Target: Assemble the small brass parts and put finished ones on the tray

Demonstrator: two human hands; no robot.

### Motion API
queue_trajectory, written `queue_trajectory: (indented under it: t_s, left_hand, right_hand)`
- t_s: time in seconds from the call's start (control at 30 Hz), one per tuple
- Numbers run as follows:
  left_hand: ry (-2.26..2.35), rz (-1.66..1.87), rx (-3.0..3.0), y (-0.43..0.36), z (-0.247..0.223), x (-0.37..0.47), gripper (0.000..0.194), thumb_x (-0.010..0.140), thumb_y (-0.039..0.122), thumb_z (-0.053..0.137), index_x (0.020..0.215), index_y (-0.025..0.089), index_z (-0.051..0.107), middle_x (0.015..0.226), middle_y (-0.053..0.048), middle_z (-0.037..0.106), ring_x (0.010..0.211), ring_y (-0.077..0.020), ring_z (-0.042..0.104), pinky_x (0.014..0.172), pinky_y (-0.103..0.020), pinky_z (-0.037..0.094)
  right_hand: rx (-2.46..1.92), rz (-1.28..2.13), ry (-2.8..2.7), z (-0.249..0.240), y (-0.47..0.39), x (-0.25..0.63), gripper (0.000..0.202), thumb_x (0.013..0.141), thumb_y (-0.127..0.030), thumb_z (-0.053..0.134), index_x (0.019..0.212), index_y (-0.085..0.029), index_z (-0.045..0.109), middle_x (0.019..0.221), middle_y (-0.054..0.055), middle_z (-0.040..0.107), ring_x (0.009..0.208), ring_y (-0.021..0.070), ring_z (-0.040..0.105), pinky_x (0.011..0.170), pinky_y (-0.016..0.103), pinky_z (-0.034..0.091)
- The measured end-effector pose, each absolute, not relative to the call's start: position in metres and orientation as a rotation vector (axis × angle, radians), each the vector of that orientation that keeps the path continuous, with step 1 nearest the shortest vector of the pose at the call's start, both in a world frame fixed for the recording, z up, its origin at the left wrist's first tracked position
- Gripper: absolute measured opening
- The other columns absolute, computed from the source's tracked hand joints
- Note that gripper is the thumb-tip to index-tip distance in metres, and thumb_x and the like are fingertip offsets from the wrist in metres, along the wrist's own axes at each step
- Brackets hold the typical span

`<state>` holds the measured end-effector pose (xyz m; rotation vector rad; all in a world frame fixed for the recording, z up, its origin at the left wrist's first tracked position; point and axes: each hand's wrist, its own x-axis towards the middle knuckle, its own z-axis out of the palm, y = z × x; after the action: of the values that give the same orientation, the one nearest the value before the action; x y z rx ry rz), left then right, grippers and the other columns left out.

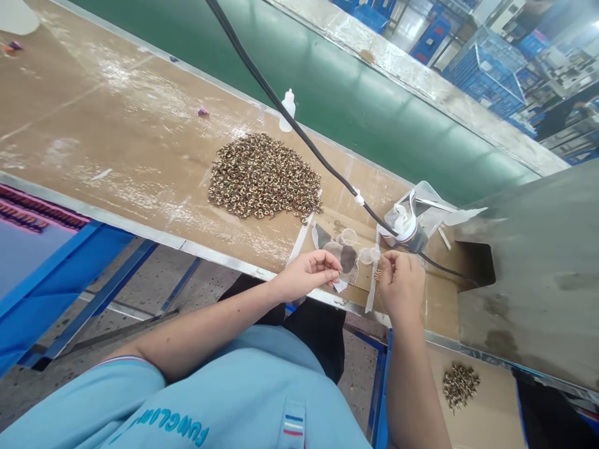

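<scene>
My left hand is over the near edge of the bench, its thumb and fingertips pinched together. A tiny piece shows at the tips, too small to name. To its right, my right hand is closed with thumb and finger pressed together; what they hold, if anything, is hidden. Small gold-coloured pieces lie just beside its fingers. Between the hands are a stained grey patch and small clear round cups. Beyond my left hand spreads a large heap of small gold-and-dark curved parts.
A white squeeze bottle stands behind the heap. A black cable crosses above the bench to a tape-wrapped object near a clear plastic tray. A metal panel stands at right. A smaller heap lies on cardboard lower right.
</scene>
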<state>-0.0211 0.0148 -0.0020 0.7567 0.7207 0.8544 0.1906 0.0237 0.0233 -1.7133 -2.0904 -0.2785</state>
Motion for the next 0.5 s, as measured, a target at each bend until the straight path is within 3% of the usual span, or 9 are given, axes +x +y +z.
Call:
queue_trajectory:
  t_s: [0.5]
  left_hand:
    - [0.708, 0.848, 0.747, 0.0134, 0.0003, -0.0213, 0.022, 0.07, 0.026, 0.072, 0.08, 0.013, 0.057, 0.07, 0.001, 0.06, 0.066, -0.0083, 0.06, 0.064, -0.022, 0.049]
  right_hand:
    - [-1.687, -0.496, -2.238, 0.0261, 0.0237, 0.1891, 0.025, 0.095, -0.031, 0.038, 0.082, -0.019, 0.056, 0.077, 0.004, 0.059, 0.076, 0.0173, 0.05, 0.073, 0.031, 0.03]
